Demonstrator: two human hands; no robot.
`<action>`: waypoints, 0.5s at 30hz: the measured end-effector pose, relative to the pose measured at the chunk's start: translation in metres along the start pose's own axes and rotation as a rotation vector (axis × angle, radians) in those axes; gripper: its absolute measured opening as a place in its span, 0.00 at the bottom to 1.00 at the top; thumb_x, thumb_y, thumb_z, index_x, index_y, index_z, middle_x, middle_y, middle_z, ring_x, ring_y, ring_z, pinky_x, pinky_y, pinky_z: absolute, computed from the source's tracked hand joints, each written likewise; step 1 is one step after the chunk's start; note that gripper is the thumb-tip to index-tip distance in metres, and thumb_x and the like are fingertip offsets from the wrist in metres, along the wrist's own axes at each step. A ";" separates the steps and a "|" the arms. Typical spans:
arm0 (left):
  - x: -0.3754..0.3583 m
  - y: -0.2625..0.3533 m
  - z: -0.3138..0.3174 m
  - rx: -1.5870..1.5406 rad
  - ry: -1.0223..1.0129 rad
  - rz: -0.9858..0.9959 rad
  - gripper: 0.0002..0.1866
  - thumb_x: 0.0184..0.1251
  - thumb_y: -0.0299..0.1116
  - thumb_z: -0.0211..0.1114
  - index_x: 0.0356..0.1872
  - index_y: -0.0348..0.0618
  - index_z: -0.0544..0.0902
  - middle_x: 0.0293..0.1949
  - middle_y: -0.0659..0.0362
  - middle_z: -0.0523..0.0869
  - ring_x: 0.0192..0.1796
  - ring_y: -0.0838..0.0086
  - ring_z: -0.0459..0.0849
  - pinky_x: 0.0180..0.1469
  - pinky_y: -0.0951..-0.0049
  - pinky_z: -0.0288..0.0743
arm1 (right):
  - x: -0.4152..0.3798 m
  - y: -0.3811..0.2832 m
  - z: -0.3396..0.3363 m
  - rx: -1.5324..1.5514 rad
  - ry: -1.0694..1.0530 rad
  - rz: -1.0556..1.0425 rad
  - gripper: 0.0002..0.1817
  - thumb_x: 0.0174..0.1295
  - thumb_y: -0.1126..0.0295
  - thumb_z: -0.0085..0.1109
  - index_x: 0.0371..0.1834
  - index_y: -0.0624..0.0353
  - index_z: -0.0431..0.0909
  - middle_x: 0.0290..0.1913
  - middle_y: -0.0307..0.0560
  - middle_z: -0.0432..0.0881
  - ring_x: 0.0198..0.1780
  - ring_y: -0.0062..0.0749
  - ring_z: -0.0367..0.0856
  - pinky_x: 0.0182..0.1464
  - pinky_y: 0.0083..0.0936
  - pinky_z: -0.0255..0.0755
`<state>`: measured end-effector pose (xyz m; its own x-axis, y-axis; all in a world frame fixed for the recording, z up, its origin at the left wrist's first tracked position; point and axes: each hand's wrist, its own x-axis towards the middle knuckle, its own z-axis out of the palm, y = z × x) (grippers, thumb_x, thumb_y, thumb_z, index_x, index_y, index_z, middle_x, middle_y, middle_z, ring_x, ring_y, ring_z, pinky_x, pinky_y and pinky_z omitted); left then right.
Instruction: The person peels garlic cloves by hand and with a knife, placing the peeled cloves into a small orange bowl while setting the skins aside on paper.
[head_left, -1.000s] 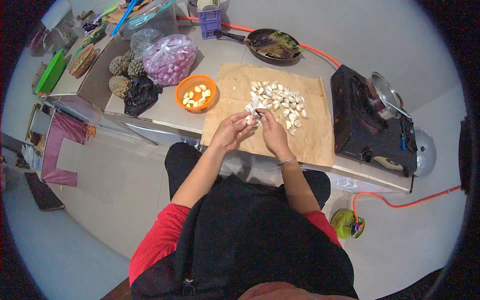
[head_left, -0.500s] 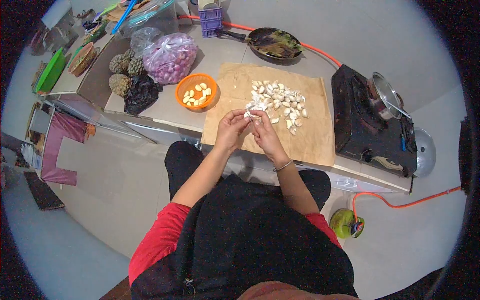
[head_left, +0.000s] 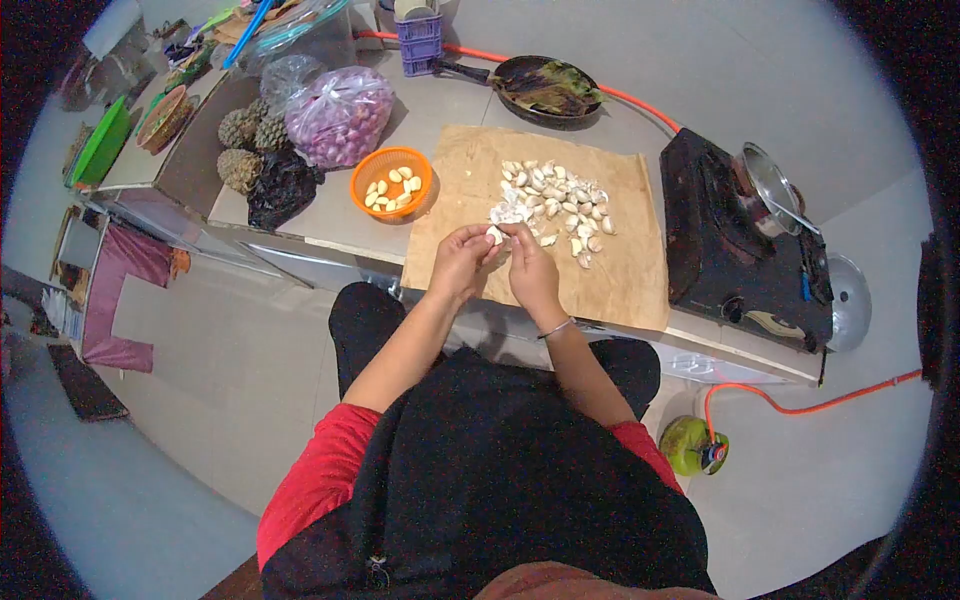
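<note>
A whitish garlic clove (head_left: 494, 234) is pinched in the fingertips of my left hand (head_left: 462, 262), just over the near part of the brown paper (head_left: 455, 200). My right hand (head_left: 534, 272) is closed too, its thumb and forefinger against the clove's right side. Right behind the fingers lies a small heap of papery garlic skins (head_left: 510, 212). Farther back and to the right, many unpeeled garlic cloves (head_left: 570, 205) are spread on the paper. An orange plastic basket (head_left: 392, 156) left of the paper holds several peeled cloves (head_left: 390, 188).
Left on the counter are a bag of shallots (head_left: 342, 118), a black plastic bag (head_left: 282, 190) and brown scaly fruits (head_left: 240, 170). A frying pan (head_left: 548, 92) with dark leaves stands behind. At right is a gas stove (head_left: 700, 230) with a saucepan (head_left: 768, 185); below, a green gas cylinder (head_left: 690, 445).
My fingertips have parted slightly, and the pale clove now shows in my left fingers. My right hand has turned a little, with its fingers folded more closely.
</note>
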<state>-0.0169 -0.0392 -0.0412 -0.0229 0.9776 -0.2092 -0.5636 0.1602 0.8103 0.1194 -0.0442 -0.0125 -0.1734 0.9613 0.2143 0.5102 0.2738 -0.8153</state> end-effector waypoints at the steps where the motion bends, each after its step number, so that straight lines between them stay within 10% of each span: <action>1: 0.001 0.000 -0.001 0.007 -0.004 -0.010 0.12 0.64 0.23 0.58 0.48 0.33 0.75 0.40 0.53 0.83 0.38 0.74 0.83 0.38 0.78 0.79 | 0.000 -0.003 0.000 -0.042 0.008 -0.007 0.14 0.70 0.64 0.38 0.54 0.47 0.70 0.44 0.53 0.82 0.44 0.56 0.80 0.42 0.45 0.72; 5: -0.009 0.011 0.012 -0.031 0.023 -0.112 0.12 0.64 0.21 0.58 0.48 0.32 0.74 0.42 0.52 0.83 0.39 0.74 0.83 0.39 0.79 0.79 | 0.007 -0.003 0.000 -0.330 0.066 0.130 0.14 0.70 0.63 0.37 0.52 0.47 0.71 0.43 0.53 0.82 0.43 0.56 0.80 0.40 0.46 0.72; 11: -0.017 0.022 0.021 -0.036 0.031 0.051 0.11 0.61 0.19 0.62 0.44 0.33 0.74 0.37 0.55 0.82 0.38 0.75 0.83 0.43 0.81 0.79 | 0.028 0.039 -0.009 0.115 -0.016 0.113 0.15 0.70 0.60 0.38 0.54 0.51 0.69 0.39 0.54 0.80 0.43 0.48 0.81 0.39 0.42 0.72; 15: -0.011 0.021 0.019 -0.021 0.074 0.088 0.10 0.61 0.20 0.62 0.43 0.35 0.75 0.38 0.56 0.81 0.39 0.76 0.82 0.43 0.81 0.79 | 0.019 0.013 -0.017 0.579 -0.205 0.318 0.16 0.70 0.62 0.40 0.59 0.49 0.65 0.26 0.36 0.65 0.25 0.20 0.62 0.26 0.20 0.60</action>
<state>-0.0123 -0.0439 -0.0115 -0.1332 0.9750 -0.1781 -0.5740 0.0706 0.8158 0.1372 -0.0219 -0.0095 -0.2745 0.9510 -0.1422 0.0403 -0.1364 -0.9898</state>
